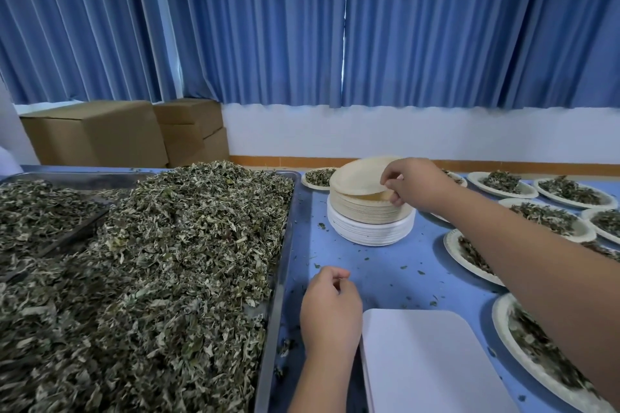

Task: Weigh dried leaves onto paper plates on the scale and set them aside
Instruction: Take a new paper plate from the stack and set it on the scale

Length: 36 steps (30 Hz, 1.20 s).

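Your right arm (pixel 523 255) covers parts of several filled plates (pixel 451 250); the bottom edge cuts off your scale (pixel 432 362) and the leaf tray (pixel 278 312), while the plate stack (pixel 369 214) half hides another plate (pixel 317 177)

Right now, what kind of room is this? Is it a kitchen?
Probably a workroom for portioning dried herbs or tea, not a kitchen: a metal tray heaped with dried leaves, a stack of paper plates whose top plate the right hand pinches, and filled plates spread on the blue table.

Blue curtains (pixel 268 27) hang above a white wall (pixel 402 131), cardboard boxes (pixel 124 134) stacked at left.
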Each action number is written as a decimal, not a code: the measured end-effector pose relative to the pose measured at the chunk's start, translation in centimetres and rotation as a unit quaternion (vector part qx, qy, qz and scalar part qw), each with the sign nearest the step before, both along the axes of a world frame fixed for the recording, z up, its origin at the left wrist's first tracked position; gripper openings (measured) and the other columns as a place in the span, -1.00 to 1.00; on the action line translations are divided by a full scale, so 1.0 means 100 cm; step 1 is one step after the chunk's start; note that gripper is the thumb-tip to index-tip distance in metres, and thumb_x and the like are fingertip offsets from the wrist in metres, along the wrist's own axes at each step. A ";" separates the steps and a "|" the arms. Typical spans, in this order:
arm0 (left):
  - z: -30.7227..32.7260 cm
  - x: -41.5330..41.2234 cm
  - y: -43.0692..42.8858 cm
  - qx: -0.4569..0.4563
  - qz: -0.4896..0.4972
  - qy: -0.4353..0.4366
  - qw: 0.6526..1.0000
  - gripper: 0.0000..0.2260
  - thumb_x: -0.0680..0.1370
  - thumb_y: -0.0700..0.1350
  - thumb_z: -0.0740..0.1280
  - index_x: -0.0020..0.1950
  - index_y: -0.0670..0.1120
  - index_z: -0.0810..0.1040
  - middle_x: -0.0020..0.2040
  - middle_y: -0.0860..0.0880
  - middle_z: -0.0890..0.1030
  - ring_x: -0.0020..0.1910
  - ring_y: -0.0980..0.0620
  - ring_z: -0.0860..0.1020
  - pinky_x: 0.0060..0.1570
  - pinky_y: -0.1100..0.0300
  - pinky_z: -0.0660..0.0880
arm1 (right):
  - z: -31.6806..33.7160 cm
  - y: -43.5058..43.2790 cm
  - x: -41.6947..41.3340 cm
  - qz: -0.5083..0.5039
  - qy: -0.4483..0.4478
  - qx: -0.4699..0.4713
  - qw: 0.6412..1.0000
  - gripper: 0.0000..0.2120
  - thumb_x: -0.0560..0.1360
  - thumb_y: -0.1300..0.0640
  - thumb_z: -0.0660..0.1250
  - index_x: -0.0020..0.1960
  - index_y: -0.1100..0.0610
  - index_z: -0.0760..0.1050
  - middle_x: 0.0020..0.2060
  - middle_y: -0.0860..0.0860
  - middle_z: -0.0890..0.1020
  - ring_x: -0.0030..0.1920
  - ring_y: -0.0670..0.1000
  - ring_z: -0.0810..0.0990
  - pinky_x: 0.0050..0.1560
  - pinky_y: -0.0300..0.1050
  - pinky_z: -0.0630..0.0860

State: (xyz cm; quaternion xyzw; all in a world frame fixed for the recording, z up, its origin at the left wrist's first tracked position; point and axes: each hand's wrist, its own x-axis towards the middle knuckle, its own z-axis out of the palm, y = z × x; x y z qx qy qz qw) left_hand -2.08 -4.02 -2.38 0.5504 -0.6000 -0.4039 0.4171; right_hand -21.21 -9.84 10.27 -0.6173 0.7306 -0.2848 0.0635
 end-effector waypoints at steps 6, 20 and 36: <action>0.000 0.000 0.000 -0.004 -0.003 -0.005 1.000 -0.82 0.54 -0.16 0.21 -0.05 0.13 0.50 0.00 0.12 0.58 -0.06 0.11 0.55 -0.15 0.18 0.44 | -0.005 0.008 0.004 -0.075 -0.115 -0.120 0.983 -0.89 0.48 0.28 0.33 -0.18 0.13 0.58 -0.28 0.04 0.65 -0.31 -0.03 0.58 -0.30 -0.30 0.43; 0.013 0.004 0.011 -0.100 0.023 0.092 0.990 -0.82 0.60 -0.16 0.21 0.04 0.00 0.59 0.00 0.08 0.60 -0.02 0.08 0.55 -0.04 0.18 0.45 | -0.035 0.122 0.018 -0.053 -0.417 -0.218 0.881 -0.76 0.42 0.36 0.36 -0.24 0.04 0.62 -0.40 -0.06 0.58 -0.36 -0.06 0.50 -0.35 -0.23 0.43; 0.036 0.023 0.038 0.019 -0.080 0.096 0.992 -0.88 0.54 -0.10 0.36 -0.10 -0.04 0.69 -0.37 0.19 0.59 -0.36 0.21 0.51 -0.23 0.21 0.45 | -0.078 0.219 0.023 -0.067 -0.395 -0.097 0.911 -0.59 0.43 0.42 0.32 0.07 -0.05 0.55 -0.04 -0.08 0.56 -0.32 -0.08 0.53 -0.41 -0.34 0.43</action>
